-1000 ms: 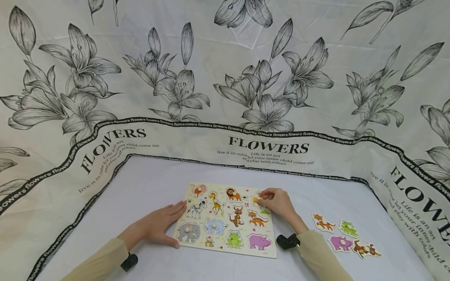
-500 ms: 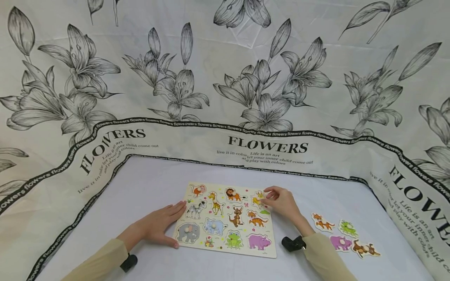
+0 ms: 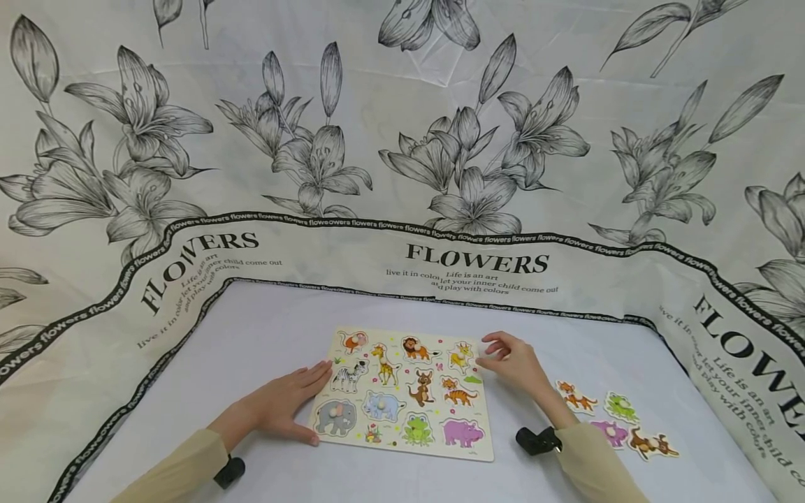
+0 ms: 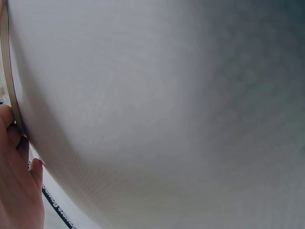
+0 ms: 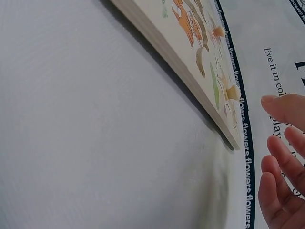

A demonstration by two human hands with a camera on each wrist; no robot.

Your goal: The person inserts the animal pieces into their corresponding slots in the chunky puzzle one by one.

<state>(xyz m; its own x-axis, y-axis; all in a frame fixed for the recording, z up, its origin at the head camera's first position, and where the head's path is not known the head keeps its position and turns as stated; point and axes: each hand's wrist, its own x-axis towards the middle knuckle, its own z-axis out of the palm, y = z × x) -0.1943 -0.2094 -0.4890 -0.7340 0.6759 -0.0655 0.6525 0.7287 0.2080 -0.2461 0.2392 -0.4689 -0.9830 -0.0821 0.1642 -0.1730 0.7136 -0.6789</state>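
Observation:
A wooden animal puzzle board (image 3: 437,427) lies on the white table. My left hand (image 3: 283,405) rests against its left edge, fingers extended along the side and thumb near the lower corner. Beside the upper right corner, my right hand (image 3: 512,363) hovers with loosely bent fingers and nothing between them. Closest to it is the yellow goat piece (image 3: 461,357), seated in the board, its knob (image 5: 233,93) standing up in the right wrist view. Knobbed lion (image 3: 416,348), giraffe (image 3: 385,365), zebra (image 3: 349,376) and elephant (image 3: 335,418) pieces also sit in the board.
Loose tiger (image 3: 577,398), frog (image 3: 621,407), hippo (image 3: 611,432) and kangaroo (image 3: 653,444) pieces lie right of the board; the right forearm partly covers the hippo. A floral cloth (image 3: 339,262) rises behind the table. Each wrist carries a small black camera (image 3: 537,441).
My right hand has let go of the goat piece and drawn back to the right, off the board's corner. The left hand stays at the left edge.

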